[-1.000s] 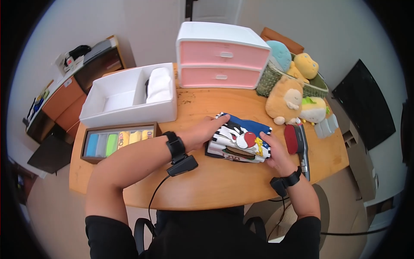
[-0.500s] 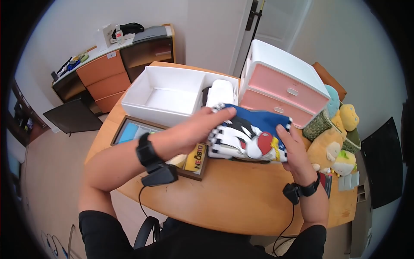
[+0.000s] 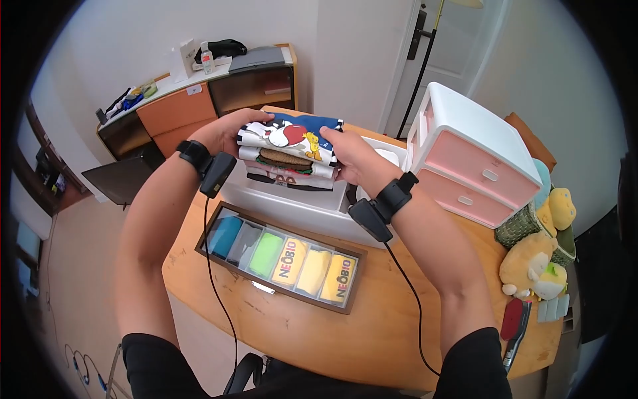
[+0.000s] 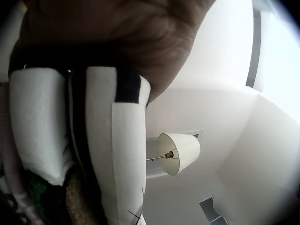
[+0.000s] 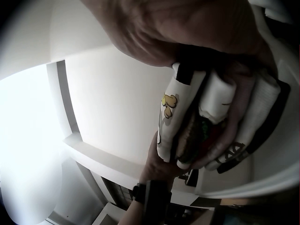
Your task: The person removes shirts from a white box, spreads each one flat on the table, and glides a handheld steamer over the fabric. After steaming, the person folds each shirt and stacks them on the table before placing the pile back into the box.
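Both hands hold a stack of folded clothes (image 3: 289,139), printed with cartoon figures and a burger, above the white storage box (image 3: 309,219). My left hand (image 3: 229,130) grips the left end, thumb on the blue top layer. At the opposite end, my right hand (image 3: 352,156) grips it with the thumb on top and fingers underneath. Several folded layers show edge-on in the left wrist view, where the nearest layer (image 4: 129,150) is white with a checked trim. The stack hides much of the box's inside; a white folded cloth (image 3: 387,157) shows in its right part.
In front of the box lies a brown-framed case (image 3: 355,282) of coloured cloth rolls. A white and pink drawer unit (image 3: 488,143) stands right, beside a woven basket (image 3: 515,226) and plush toys (image 3: 525,263). A red-headed brush (image 3: 512,319) lies near the table's right edge.
Both hands have lifted the clothes stack off the table and carried it left and away from the body, over the white box. The head view has turned left.
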`<state>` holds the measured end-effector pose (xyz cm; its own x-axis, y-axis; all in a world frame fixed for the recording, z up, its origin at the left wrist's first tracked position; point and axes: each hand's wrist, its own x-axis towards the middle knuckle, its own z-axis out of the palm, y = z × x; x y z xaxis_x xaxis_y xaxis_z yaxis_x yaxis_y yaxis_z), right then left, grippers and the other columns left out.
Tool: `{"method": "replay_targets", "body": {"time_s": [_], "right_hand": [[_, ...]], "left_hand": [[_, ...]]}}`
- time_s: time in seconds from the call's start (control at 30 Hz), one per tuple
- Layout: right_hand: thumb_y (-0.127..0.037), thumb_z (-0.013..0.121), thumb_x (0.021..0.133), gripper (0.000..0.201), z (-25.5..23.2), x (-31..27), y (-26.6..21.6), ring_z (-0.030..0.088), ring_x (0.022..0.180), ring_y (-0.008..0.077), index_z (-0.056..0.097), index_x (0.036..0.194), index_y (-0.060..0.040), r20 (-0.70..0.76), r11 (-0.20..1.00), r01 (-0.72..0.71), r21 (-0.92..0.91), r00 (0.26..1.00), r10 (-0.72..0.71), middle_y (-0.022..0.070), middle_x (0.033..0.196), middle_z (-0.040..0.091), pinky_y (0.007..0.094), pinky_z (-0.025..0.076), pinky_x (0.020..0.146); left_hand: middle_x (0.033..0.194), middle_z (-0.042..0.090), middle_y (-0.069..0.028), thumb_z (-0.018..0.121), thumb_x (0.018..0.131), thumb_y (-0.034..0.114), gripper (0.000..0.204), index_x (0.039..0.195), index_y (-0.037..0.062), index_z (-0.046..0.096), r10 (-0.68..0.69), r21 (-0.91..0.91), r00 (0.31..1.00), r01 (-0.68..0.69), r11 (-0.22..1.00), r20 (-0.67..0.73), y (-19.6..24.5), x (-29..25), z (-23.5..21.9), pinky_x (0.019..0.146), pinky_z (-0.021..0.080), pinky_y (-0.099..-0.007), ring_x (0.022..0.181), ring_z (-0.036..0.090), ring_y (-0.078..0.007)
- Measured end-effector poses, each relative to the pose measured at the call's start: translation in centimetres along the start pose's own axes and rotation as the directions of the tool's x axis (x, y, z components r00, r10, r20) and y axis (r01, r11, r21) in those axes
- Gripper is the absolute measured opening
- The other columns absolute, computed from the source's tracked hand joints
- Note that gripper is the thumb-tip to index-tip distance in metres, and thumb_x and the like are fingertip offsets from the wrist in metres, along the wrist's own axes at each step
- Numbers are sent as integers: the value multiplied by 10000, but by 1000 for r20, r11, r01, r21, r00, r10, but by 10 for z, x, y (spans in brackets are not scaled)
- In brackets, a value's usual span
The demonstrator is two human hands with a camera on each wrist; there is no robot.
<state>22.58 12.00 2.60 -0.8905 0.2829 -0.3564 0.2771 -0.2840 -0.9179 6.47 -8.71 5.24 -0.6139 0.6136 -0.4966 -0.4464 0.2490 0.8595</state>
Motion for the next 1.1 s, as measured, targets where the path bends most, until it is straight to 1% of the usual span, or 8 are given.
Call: {"method": "replay_targets", "body": {"time_s": [0.23, 0.4, 0.5, 0.6, 0.63, 0.73, 0.77, 1.1], "right_hand": [[-335, 577, 1113, 459, 10, 4, 9, 710, 1072, 372, 514, 1400, 18, -58, 977, -207, -57, 977, 203, 204, 1292, 656, 764, 537, 880], [-148, 682, 1008, 613, 11, 18, 26, 691, 1150, 451, 424, 1505, 99, -150, 836, -46, -546, 988, -44, 318, 1361, 605, 664, 569, 942], [-81, 700, 936, 642, 17, 0, 37, 540, 1370, 517, 479, 1522, 64, -103, 387, 229, -893, 733, -672, 328, 1532, 474, 538, 464, 1146], [-99, 677, 961, 619, 6, -15, 34, 491, 1409, 525, 483, 1532, 42, 454, -291, 359, -887, 558, -695, 319, 1480, 529, 521, 401, 1200], [-101, 647, 975, 586, 2, -12, 29, 519, 1389, 506, 502, 1528, 26, 547, -339, 430, -837, 635, -545, 303, 1443, 570, 508, 456, 1157], [-109, 607, 999, 547, -4, -17, 22, 536, 1388, 471, 517, 1524, 15, 555, -30, 559, -829, 814, -173, 284, 1425, 597, 513, 490, 1126], [-132, 576, 1016, 543, -10, -9, 33, 557, 1384, 430, 508, 1532, 23, 538, -132, 522, -843, 815, -213, 269, 1450, 587, 506, 518, 1099], [-179, 615, 969, 493, -6, -4, 45, 604, 1353, 388, 618, 1405, 49, 469, -349, 407, -844, 875, -115, 246, 1456, 611, 509, 476, 1109]], "left_hand": [[1074, 800, -110, 592, 1072, 293, 321, 1214, 12, 652, -123, 148, 991, 129, 981, -45, -23, 43, -11, 826, 666, -433, 861, 798, -221], [1043, 783, -108, 583, 1084, 277, 333, 1270, 5, 631, -73, 330, 989, 113, 937, -131, -48, 57, -3, 860, 649, -446, 905, 794, -233], [1112, 760, -199, 573, 1084, 304, 443, 1358, -42, 604, 290, 977, 957, -42, 209, -21, -45, 52, 3, 973, 591, -483, 1058, 757, -338], [1269, 666, -318, 543, 1095, 327, 530, 1443, -73, 549, 458, 976, 889, -106, 189, 8, -45, 30, 23, 1081, 501, -510, 1237, 644, -434], [1432, 540, -380, 526, 1103, 332, 551, 1473, -77, 521, 450, 971, 862, -175, -165, 232, -38, 1, 39, 1110, 465, -518, 1339, 551, -473], [1505, 471, -402, 486, 1123, 363, 562, 1482, -68, 512, 426, 854, 751, -361, -374, 504, -53, -9, 44, 1161, 416, -545, 1385, 490, -518], [1597, 395, -394, 390, 1148, 459, 662, 1583, -39, 417, 234, 842, 857, -336, -423, 460, -55, -8, 48, 1217, 357, -566, 1477, 388, -556], [1745, 262, -260, 276, 1099, 686, 858, 1693, 67, 295, 223, 975, 964, -103, -196, 147, -68, -12, 62, 1238, 275, -693, 1621, 228, -455]]}}
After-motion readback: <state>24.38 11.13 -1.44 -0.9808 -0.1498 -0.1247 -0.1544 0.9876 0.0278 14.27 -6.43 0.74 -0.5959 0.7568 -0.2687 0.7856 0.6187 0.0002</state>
